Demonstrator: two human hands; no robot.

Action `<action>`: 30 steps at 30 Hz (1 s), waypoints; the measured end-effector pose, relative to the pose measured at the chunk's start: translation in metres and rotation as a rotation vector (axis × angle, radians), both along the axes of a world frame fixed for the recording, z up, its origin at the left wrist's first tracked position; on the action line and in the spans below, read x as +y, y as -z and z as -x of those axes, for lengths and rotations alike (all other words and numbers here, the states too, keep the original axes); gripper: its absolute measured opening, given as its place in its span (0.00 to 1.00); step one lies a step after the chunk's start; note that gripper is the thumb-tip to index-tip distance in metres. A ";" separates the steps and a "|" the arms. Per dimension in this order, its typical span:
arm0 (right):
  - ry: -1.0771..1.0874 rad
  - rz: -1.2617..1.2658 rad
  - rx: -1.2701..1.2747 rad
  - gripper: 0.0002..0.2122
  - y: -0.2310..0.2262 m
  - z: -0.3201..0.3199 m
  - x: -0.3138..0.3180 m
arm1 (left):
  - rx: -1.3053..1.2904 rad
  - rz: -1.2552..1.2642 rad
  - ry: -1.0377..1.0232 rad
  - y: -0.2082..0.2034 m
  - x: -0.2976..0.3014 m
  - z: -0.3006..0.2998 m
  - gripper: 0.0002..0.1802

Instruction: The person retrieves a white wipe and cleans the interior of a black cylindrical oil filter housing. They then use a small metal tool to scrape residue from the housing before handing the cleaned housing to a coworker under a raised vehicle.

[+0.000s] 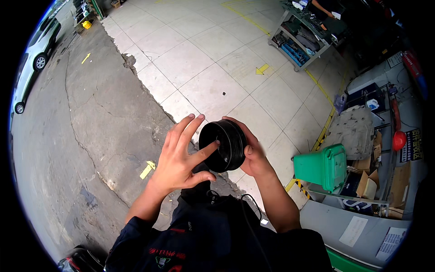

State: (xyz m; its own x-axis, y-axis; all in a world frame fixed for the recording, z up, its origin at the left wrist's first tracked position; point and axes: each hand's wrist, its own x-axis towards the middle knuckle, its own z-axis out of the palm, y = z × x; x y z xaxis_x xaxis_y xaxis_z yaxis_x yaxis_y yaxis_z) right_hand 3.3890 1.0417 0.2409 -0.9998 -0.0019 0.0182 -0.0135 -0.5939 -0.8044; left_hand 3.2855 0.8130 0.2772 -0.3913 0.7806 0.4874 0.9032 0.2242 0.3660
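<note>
A black, hollow round part [230, 144] with a grooved or ribbed side is held up in front of my body, its open face turned to the left. My right hand [253, 154] is closed around its right side, thumb toward me and fingers along the far edge. On the other side, my left hand [177, 156] has its fingers spread. One of its fingers reaches into the hollow face, and the tip seems to touch the inside. The exact kind of the part cannot be made out.
A green plastic bin [317, 167] stands at the right, beside a shelf with cardboard boxes [366, 183]. Far right, a person works at a grey tool cart [301, 38]. A white car [34, 56] is parked at the far left. Concrete meets tiled floor along a broken edge.
</note>
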 end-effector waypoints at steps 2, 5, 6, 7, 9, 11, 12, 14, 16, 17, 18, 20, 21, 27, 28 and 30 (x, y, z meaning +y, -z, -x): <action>0.078 -0.134 -0.026 0.52 -0.022 0.031 0.038 | 0.027 -0.023 0.047 -0.005 0.057 0.050 0.43; 0.166 -0.195 -0.034 0.50 -0.053 0.069 0.092 | 0.075 0.068 0.122 -0.021 0.123 0.111 0.48; 0.215 -0.206 -0.022 0.49 -0.061 0.080 0.108 | 0.095 0.035 0.165 -0.025 0.145 0.130 0.52; 0.217 -0.251 -0.040 0.48 -0.069 0.091 0.125 | 0.085 0.034 0.200 -0.030 0.165 0.147 0.52; 0.256 -0.300 -0.046 0.46 -0.080 0.108 0.156 | 0.068 0.017 0.246 -0.035 0.205 0.175 0.52; 0.269 -0.406 -0.090 0.45 -0.085 0.124 0.188 | 0.093 0.028 0.269 -0.036 0.244 0.202 0.52; 0.284 -0.442 -0.075 0.44 -0.085 0.135 0.205 | 0.113 0.013 0.285 -0.035 0.264 0.214 0.49; 0.317 -0.516 -0.047 0.43 -0.082 0.156 0.239 | 0.109 0.029 0.306 -0.032 0.303 0.239 0.44; 0.328 -0.515 -0.027 0.43 -0.074 0.178 0.278 | 0.129 0.058 0.306 -0.027 0.341 0.262 0.41; 0.325 -0.506 -0.041 0.43 -0.070 0.190 0.299 | 0.119 0.061 0.290 -0.024 0.359 0.273 0.39; 0.328 -0.503 -0.035 0.43 -0.066 0.202 0.323 | 0.113 0.072 0.275 -0.021 0.377 0.284 0.36; 0.340 -0.491 -0.057 0.42 -0.059 0.227 0.377 | -0.010 0.095 0.321 -0.016 0.412 0.315 0.35; 0.341 -0.454 -0.106 0.41 -0.056 0.240 0.404 | -0.132 0.044 0.314 -0.012 0.431 0.331 0.35; 0.366 -0.276 -0.244 0.36 -0.041 0.291 0.616 | -0.894 0.303 -0.261 0.080 0.513 0.413 0.34; 0.378 -0.211 -0.297 0.35 -0.038 0.293 0.643 | -0.953 0.315 -0.307 0.105 0.520 0.420 0.34; 0.437 -0.243 -0.334 0.33 -0.034 0.296 0.697 | -1.202 0.367 -0.415 0.158 0.541 0.430 0.34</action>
State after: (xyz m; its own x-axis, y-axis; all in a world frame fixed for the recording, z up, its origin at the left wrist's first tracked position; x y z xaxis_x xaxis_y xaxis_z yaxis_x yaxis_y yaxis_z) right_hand 3.0925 1.7391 0.2752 -0.8603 0.4463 -0.2465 0.0618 -0.3887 -0.9193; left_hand 2.8559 1.3542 0.1190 -0.6683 0.5105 -0.5411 -0.0978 0.6607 0.7442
